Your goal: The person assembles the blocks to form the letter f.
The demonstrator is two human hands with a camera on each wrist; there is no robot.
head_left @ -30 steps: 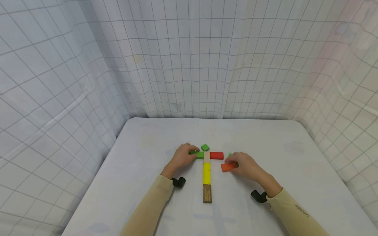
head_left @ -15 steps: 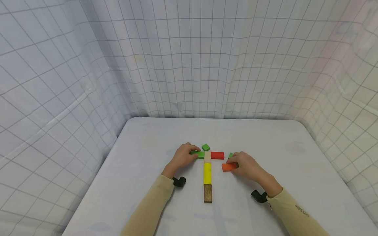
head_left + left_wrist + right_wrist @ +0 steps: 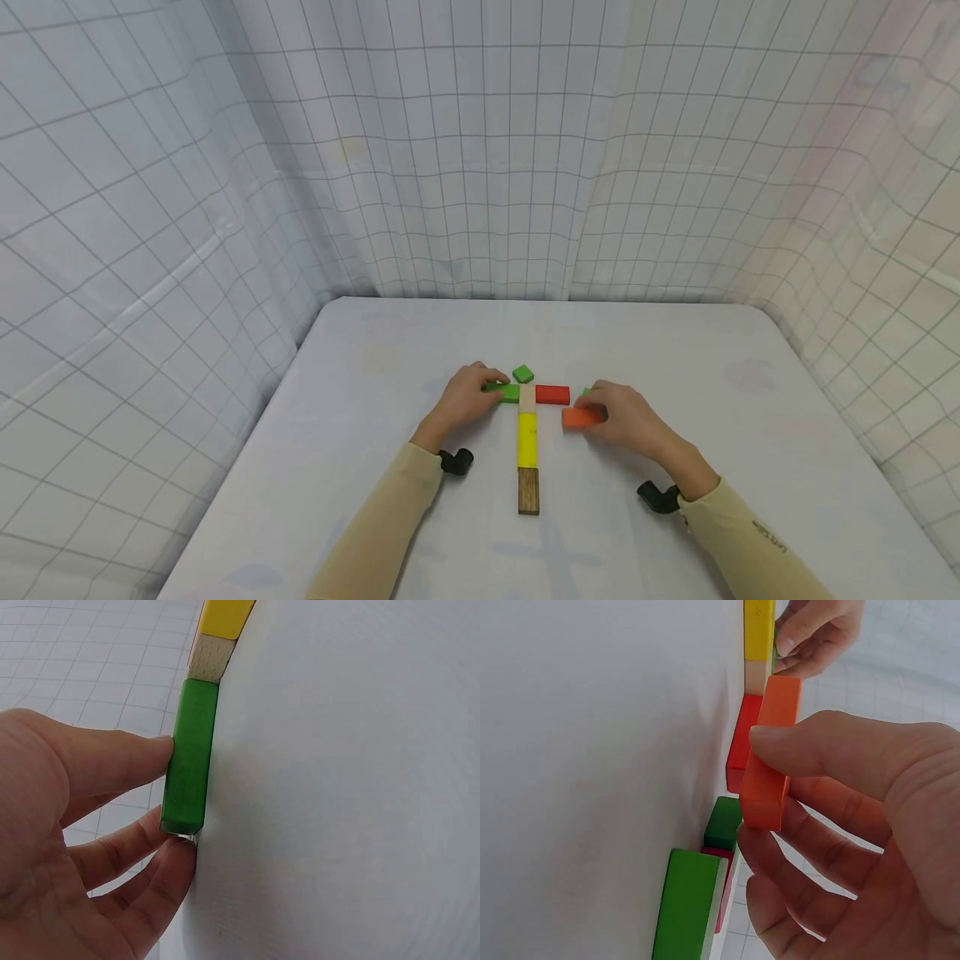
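Observation:
My right hand (image 3: pixel 621 412) pinches an orange block (image 3: pixel 774 776) by its long sides, thumb on the near face. In the right wrist view the block overlaps a red block (image 3: pixel 744 739). My left hand (image 3: pixel 467 393) holds a long green block (image 3: pixel 192 754) between thumb and fingers. That block abuts a pale wooden block (image 3: pixel 527 398), whose other side meets the red one. Below the pale block a yellow block (image 3: pixel 527 440) and a dark brown wooden block (image 3: pixel 528 492) continue in a straight line, forming a T.
A small green block (image 3: pixel 522 374) lies turned just behind the pale one. Beside my right hand are a dark green block (image 3: pixel 724 823), a larger green block (image 3: pixel 686 904) and a dark red block (image 3: pixel 724 892). Gridded white curtains (image 3: pixel 480 167) stand around the white table (image 3: pixel 375 333).
My right hand has raised the orange block slightly. My left hand stays at the green block, and the T of blocks keeps its place.

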